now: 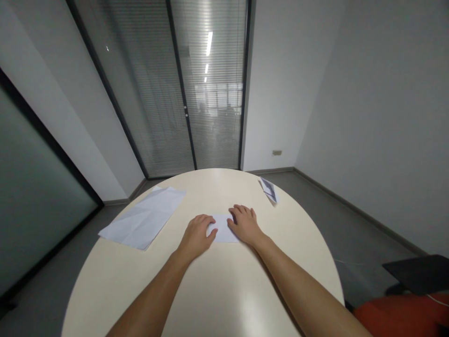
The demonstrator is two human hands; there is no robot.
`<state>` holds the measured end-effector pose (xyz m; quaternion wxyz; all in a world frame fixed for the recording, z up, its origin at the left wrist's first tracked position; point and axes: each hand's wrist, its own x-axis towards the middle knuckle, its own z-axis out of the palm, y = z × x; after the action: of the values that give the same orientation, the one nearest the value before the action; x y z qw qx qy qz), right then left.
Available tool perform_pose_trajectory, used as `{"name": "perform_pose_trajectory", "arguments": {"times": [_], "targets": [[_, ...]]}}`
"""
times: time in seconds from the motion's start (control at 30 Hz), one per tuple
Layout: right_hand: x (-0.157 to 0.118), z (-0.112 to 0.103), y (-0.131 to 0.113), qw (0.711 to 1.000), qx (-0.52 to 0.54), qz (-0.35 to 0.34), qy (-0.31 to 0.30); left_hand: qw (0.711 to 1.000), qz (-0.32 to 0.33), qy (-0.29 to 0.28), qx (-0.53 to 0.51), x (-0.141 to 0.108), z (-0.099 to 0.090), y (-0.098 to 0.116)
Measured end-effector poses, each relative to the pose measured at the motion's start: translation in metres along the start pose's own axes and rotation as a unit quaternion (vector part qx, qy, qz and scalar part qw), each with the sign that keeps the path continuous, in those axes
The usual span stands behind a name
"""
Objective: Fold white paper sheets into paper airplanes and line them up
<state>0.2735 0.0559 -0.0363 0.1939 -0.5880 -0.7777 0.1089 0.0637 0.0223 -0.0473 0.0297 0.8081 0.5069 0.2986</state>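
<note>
Pressing down on a small folded paper [221, 229], your two hands sit side by side near the middle of the round cream table [210, 290]. Your left hand [197, 235] lies palm down on the paper's left edge, fingers loosely curled and flat, thumb reaching toward three o'clock across the sheet; it grips nothing, only rests on top. Your right hand [244, 223] lies palm down on the paper's right edge, fingers spread toward twelve o'clock, likewise flat and unclenched, touching the sheet without closing around it. The white strip of paper shows between the two hands, lying flat on the tabletop.

At about ten o'clock from your hands, well apart, a larger creased sheet [143, 217] lies flat and overhangs the table's edge slightly. At about one o'clock, near the far rim, a small folded printed paper [269, 189] rests on the table. Beyond the table at twelve o'clock stand glass doors with blinds [196, 93]. At four o'clock, off the table, an orange seat [403, 316] and a dark flat object [417, 272] show in the corner.
</note>
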Motion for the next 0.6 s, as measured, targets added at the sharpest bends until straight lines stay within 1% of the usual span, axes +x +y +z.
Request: {"name": "perform_pose_trajectory", "arguments": {"times": [0.13, 0.27, 0.43, 0.6], "targets": [[0.0019, 0.0006, 0.0026, 1.0, -0.004, 0.003, 0.011, 1.0, -0.012, 0.005, 0.002, 0.0005, -0.0006, 0.0016], [0.0034, -0.0006, 0.0039, 1.0, -0.005, 0.003, 0.017, 1.0, -0.015, -0.004, -0.007, 0.0001, 0.0014, -0.0011], [0.0044, -0.0004, 0.0043, 1.0, -0.005, -0.006, 0.021, 0.999, 0.007, -0.035, -0.019, -0.0003, 0.0032, -0.0024], [0.0054, 0.0003, 0.0053, 1.0, -0.005, -0.007, 0.028, 0.997, 0.032, -0.062, -0.013, 0.0001, -0.0004, 0.0012]]}}
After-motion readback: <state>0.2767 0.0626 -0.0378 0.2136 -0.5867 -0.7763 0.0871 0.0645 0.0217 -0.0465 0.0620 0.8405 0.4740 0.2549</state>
